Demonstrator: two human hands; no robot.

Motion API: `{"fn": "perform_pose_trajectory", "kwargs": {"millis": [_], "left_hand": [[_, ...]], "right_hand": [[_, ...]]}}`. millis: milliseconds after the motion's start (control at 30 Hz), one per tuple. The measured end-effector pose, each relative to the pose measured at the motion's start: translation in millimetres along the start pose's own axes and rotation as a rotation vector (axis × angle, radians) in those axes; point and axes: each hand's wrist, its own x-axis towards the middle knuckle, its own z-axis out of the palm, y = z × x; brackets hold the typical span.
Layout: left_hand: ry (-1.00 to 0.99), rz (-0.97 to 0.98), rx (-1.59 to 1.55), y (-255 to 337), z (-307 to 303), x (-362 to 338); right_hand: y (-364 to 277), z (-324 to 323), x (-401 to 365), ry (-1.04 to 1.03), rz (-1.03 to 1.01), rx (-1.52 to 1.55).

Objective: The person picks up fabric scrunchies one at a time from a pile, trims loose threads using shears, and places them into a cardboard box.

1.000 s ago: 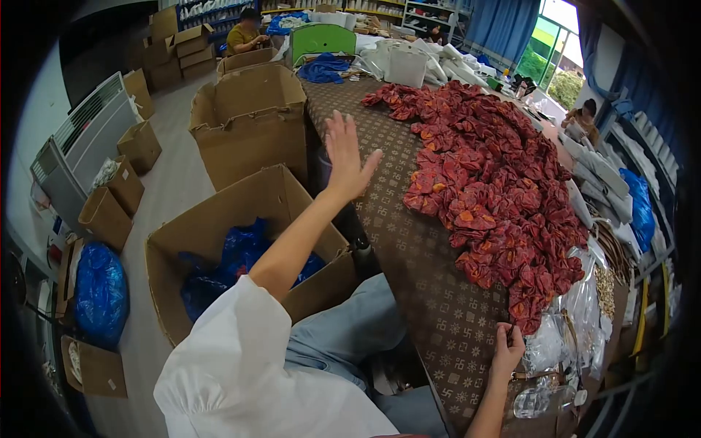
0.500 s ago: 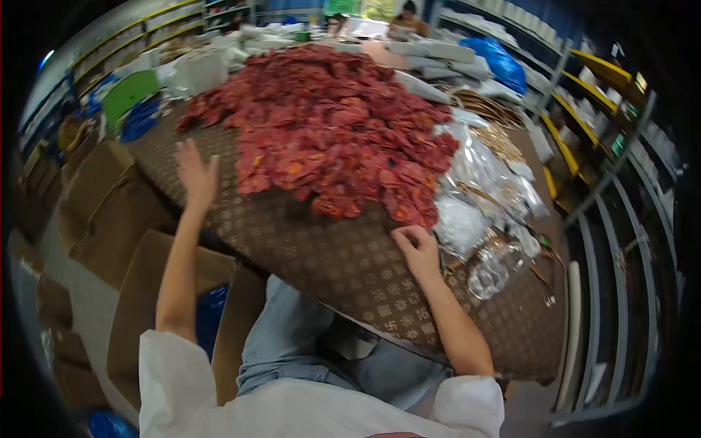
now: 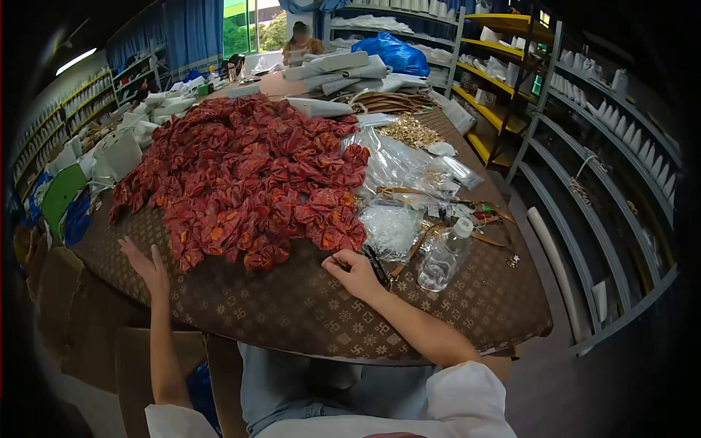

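A large heap of red fabric flowers (image 3: pixel 248 175) with orange patches covers the middle of the table. My left hand (image 3: pixel 148 270) is at the heap's left front edge, fingers stretched out and thumb apart, holding nothing. At the front right of the heap, my right hand (image 3: pixel 353 273) is closed, thumb and fingertips brought together. Whether anything is between those fingers is hidden. Just beside this hand lies a black slender object (image 3: pixel 377 267), partly covered by it. The patterned brown tablecloth (image 3: pixel 292 317) lies under both hands.
Right of the heap are a clear plastic bottle (image 3: pixel 444 257), plastic bags (image 3: pixel 398 164), brown straps (image 3: pixel 485 230) and gold-coloured pieces (image 3: pixel 410 133). Rolled pale material (image 3: pixel 339 69) and a blue bag (image 3: pixel 391 55) stand behind. Metal shelves (image 3: pixel 584 197) line the right; a person (image 3: pixel 301 45) sits at the far end.
The view has tilted up and turned right, so the heap appears further left. My left hand stays open and my right hand stays closed near the heap's front edge.
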Motion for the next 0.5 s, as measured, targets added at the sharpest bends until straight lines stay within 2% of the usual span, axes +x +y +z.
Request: {"fn": "perform_pose_trajectory", "kwargs": {"millis": [67, 133, 200, 300, 367, 400, 433, 500], "left_hand": [[0.183, -0.047, -0.215, 8, -4, -1], [-0.495, -0.042, 0.420, -7, 15, -26], [-0.708, -0.179, 0.336, -7, 29, -24], [-0.654, -0.218, 0.341, -4, 24, -29], [-0.562, -0.278, 0.048, -5, 21, -26], [-0.432, -0.254, -0.156, -11, 26, -27], [-0.420, -0.262, -0.142, -13, 30, -26], [-0.285, -0.367, -0.347, -9, 43, -14]], "right_hand": [[-1, 1, -1, -0.016, 0.014, -0.008], [5, 3, -1, -0.013, 0.003, 0.027], [-2, 0, -2, -0.032, 0.021, 0.073], [-11, 3, -3, -0.082, 0.109, 0.177], [-8, 6, -4, -0.136, 0.158, 0.166], [-3, 11, -6, -0.144, 0.122, 0.161], [-1, 13, -8, -0.160, 0.114, 0.170], [0, 17, -8, -0.227, 0.083, 0.128]]}}
